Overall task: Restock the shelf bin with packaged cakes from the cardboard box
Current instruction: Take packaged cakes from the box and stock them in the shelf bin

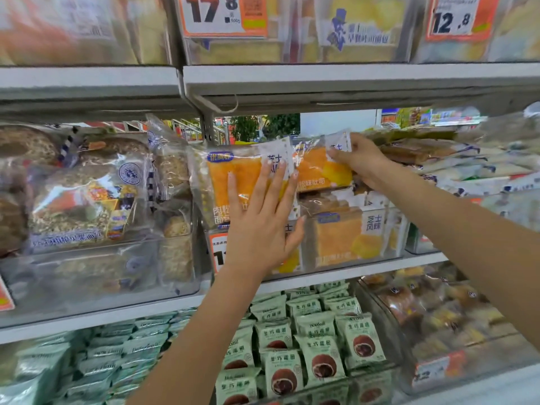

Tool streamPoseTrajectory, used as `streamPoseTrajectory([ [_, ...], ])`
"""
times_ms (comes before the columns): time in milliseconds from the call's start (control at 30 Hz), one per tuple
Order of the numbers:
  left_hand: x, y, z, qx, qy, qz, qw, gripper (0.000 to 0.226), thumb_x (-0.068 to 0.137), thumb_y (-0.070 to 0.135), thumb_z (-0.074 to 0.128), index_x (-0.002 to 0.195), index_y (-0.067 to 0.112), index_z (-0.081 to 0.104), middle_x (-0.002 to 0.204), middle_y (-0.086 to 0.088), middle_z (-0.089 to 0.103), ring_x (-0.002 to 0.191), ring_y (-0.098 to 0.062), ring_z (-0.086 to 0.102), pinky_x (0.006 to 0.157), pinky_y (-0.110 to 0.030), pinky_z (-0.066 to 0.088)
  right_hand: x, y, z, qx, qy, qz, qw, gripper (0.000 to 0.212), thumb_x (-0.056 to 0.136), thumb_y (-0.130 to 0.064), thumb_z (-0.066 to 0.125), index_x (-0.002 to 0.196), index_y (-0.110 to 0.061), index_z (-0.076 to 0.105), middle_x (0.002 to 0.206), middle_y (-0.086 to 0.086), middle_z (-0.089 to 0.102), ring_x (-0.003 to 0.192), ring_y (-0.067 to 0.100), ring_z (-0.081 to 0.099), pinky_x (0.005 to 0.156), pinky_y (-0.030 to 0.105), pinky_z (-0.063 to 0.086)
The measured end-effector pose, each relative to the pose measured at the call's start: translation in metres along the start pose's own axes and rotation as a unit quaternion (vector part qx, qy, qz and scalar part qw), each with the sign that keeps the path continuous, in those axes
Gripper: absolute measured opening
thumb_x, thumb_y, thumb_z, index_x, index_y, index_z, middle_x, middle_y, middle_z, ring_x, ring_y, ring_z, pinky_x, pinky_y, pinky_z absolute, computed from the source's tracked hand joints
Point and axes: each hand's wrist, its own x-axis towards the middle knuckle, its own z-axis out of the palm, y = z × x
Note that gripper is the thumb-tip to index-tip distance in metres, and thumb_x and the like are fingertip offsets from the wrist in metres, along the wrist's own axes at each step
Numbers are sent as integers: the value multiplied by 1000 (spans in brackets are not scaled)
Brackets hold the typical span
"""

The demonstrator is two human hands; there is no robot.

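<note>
Left hand (260,223), fingers straight, presses flat on the upright cake pack (233,182) in the middle-shelf bin (350,258). Right hand (362,165) pinches a second pack (318,168) just right. Recommend seating both upright, labels forward. Cardboard box unseen.

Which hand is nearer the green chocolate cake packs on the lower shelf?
Left. The left hand presses flat on an orange cake pack just above the green packs; the right hand grips another pack higher, further right.
</note>
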Motion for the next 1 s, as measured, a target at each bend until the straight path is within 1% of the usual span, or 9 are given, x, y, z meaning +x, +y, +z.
streamPoseTrajectory([
  [167,0,0,1,1,-5,-1,1000,63,94,52,31,146,16,36,155,-8,27,144,-28,21,112,-64,4,-3,-1,-4,-129,4,-5,992,80,74,-30,79,134,-10,31,135,9,48,122,26,48,93,34,44],
  [267,-1,1,0,-8,-9,-3,1000,63,94,52,32,146,16,37,154,-8,30,144,-28,21,113,-62,4,-13,-5,-9,-201,67,17,977,85,70,-42,79,130,-9,29,136,16,43,125,33,43,101,44,41],
  [400,-2,-1,-4,-44,3,49,998,55,95,40,39,143,14,42,150,-10,36,141,-27,29,114,-60,10,-56,-12,-5,-179,153,-63,970,52,84,-30,69,120,-6,40,128,15,45,121,33,38,91,35,33],
  [533,-39,9,-15,-94,22,128,987,50,97,29,33,146,19,35,152,-10,32,142,-25,26,113,-61,12,-134,-3,-2,-121,192,-241,944,13,88,-9,55,100,-8,51,99,7,56,94,18,50,81,26,40],
  [633,-115,40,-30,-169,-26,141,975,48,97,27,33,144,18,34,149,-11,37,138,-25,33,114,-53,21,-216,31,13,-85,188,-304,930,11,89,-4,48,94,-13,51,86,-3,50,79,9,46,72,14,37],
  [800,-278,99,-44,-307,-269,81,909,32,83,25,46,112,14,55,106,-7,67,95,-23,64,82,-32,50,-342,160,56,-173,-29,-165,971,15,88,-6,53,97,-18,53,91,-6,49,86,14,53,73,19,41],
  [833,-305,107,-48,-319,-346,53,881,35,82,23,46,114,14,58,107,-6,67,94,-22,65,79,-30,52,-365,186,63,-197,-89,-120,969,17,89,-7,55,100,-20,53,92,-6,50,86,14,54,73,21,42],
  [900,-358,119,-56,-302,-500,3,812,43,91,19,44,133,12,48,127,-7,57,114,-22,56,95,-33,46,-408,228,73,-256,-200,-41,945,20,91,-11,54,105,-24,50,96,-6,52,85,9,54,76,24,47],
  [1000,-432,136,-58,-267,-624,-104,727,47,95,21,45,141,17,34,138,-4,44,126,-23,42,104,-37,37,-452,286,89,-320,-348,50,880,28,94,-17,49,119,-28,44,113,-6,52,99,11,53,86,29,50],
])
